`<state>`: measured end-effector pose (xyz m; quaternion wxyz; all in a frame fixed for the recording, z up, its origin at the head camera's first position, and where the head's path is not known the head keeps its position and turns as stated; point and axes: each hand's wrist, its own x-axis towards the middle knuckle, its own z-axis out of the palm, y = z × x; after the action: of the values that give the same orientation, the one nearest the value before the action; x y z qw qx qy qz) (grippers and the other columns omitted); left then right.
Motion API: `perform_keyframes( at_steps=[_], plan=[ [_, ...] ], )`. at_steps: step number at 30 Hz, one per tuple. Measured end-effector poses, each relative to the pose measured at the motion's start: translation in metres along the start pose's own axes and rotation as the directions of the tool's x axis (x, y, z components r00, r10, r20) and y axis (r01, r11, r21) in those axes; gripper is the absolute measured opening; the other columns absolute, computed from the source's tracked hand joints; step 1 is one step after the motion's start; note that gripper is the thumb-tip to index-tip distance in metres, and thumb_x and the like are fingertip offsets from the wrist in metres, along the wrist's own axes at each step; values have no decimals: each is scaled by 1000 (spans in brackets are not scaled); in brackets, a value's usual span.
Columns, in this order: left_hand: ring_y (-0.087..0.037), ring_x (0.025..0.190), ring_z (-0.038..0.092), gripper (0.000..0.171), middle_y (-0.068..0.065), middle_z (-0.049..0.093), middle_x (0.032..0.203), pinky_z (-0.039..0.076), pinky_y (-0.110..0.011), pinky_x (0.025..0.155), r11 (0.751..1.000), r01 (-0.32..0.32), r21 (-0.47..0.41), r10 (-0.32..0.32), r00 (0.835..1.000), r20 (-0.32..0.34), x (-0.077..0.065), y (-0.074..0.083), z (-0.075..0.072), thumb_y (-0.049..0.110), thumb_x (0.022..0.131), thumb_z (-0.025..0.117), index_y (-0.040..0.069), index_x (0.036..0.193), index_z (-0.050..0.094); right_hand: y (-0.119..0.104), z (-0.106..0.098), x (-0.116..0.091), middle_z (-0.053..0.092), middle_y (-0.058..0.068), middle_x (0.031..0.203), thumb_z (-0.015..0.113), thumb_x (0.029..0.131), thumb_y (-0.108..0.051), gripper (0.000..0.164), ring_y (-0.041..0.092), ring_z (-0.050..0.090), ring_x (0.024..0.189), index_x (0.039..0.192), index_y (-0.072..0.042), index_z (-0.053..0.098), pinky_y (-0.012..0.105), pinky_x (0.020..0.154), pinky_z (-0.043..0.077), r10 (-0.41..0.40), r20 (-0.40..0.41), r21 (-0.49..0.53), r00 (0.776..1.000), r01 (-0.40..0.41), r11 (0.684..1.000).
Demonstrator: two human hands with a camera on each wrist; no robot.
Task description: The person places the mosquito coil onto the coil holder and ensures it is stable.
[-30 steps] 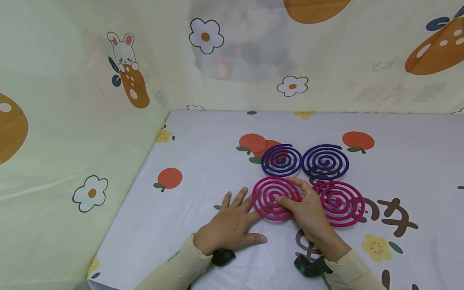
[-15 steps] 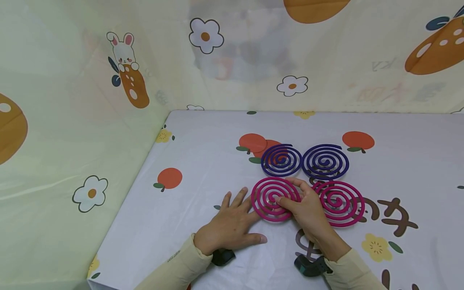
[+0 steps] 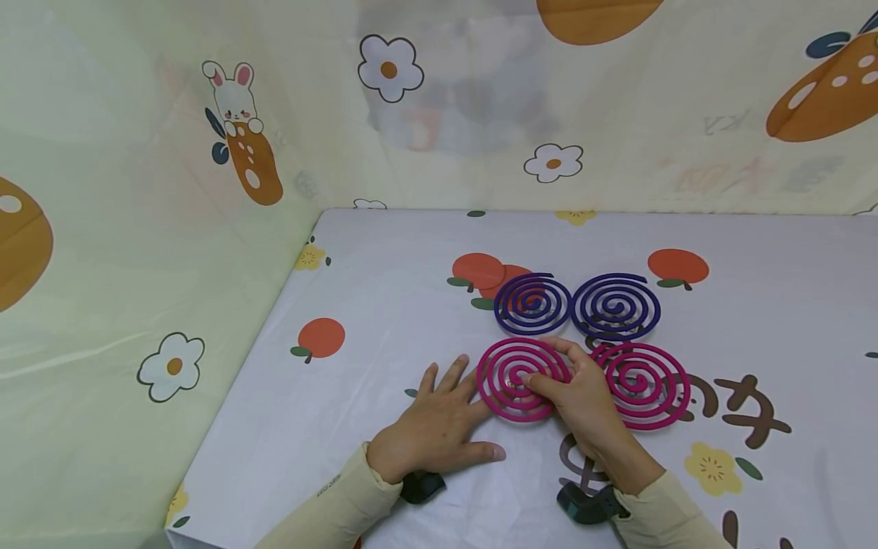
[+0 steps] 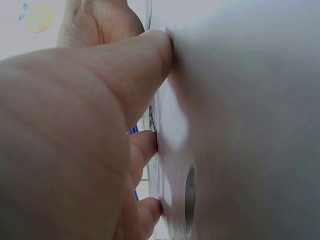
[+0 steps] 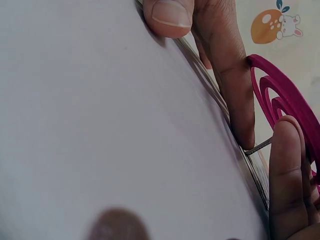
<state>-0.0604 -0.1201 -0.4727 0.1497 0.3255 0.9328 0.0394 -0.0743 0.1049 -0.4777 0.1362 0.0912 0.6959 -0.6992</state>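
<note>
My right hand pinches a pink mosquito coil, its thumb at the spiral's centre. The right wrist view shows the coil tilted above the table, with a thin metal pin running between it and the tabletop. My left hand lies palm down with fingers spread, its index finger reaching under the coil's left edge. That fingertip is right at the pin's foot in the right wrist view. A second pink coil lies to the right, partly behind my right hand.
Two blue coils, the left one and the right one, lie side by side just beyond the pink ones. A printed white cloth covers the table. Patterned sheets rise at the back and left.
The held pink coil has shifted slightly towards me in the head view. Both hands and the other coils stay in place.
</note>
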Motion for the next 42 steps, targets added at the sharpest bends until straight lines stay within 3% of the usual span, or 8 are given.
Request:
perform_keyframes(
  at_steps=[6, 17, 26, 34, 42],
  plan=[
    [-38, 161, 10, 79, -4, 21, 174, 18, -70, 120, 1000, -9, 6, 9, 1000, -9, -1, 0, 0, 73, 96, 52, 36, 164, 33, 0, 0, 0, 55, 18, 148, 73, 97, -5, 65, 6, 67, 110, 153, -6, 41, 22, 87, 58, -7, -5, 25, 1000, 7, 1000],
    [-40, 161, 9, 81, -5, 22, 174, 16, -72, 120, 1000, -21, 0, 21, 1000, -20, -1, -1, 2, 73, 96, 52, 35, 165, 31, 1, 0, 0, 50, 17, 152, 72, 97, -6, 68, 13, 65, 119, 156, -7, 38, 23, 89, 57, -2, 1, 0, 1000, 2, 1000],
    [-37, 160, 12, 80, -4, 27, 172, 20, -70, 120, 1000, -11, 19, 11, 1000, -26, 0, 0, 2, 72, 96, 53, 35, 164, 34, 2, 0, 1, 53, 18, 150, 73, 97, -7, 68, 9, 66, 114, 156, -7, 38, 20, 87, 57, -8, -3, -16, 1000, 8, 1000],
    [-39, 160, 13, 80, -5, 29, 171, 21, -71, 119, 1000, -21, 21, 22, 999, -40, -1, -1, 3, 72, 96, 53, 34, 163, 35, 1, 1, 0, 54, 18, 150, 74, 96, -7, 69, 15, 65, 119, 156, -8, 39, 21, 88, 57, -9, -13, -37, 1000, 9, 999],
    [-38, 160, 11, 80, -4, 26, 172, 19, -71, 120, 1000, -14, 7, 14, 1000, -25, -1, 0, 2, 72, 96, 54, 35, 164, 34, 0, 1, 0, 55, 19, 148, 74, 96, -7, 68, 8, 67, 112, 154, -6, 39, 20, 87, 57, -16, -13, -17, 1000, 16, 1000]
  ],
)
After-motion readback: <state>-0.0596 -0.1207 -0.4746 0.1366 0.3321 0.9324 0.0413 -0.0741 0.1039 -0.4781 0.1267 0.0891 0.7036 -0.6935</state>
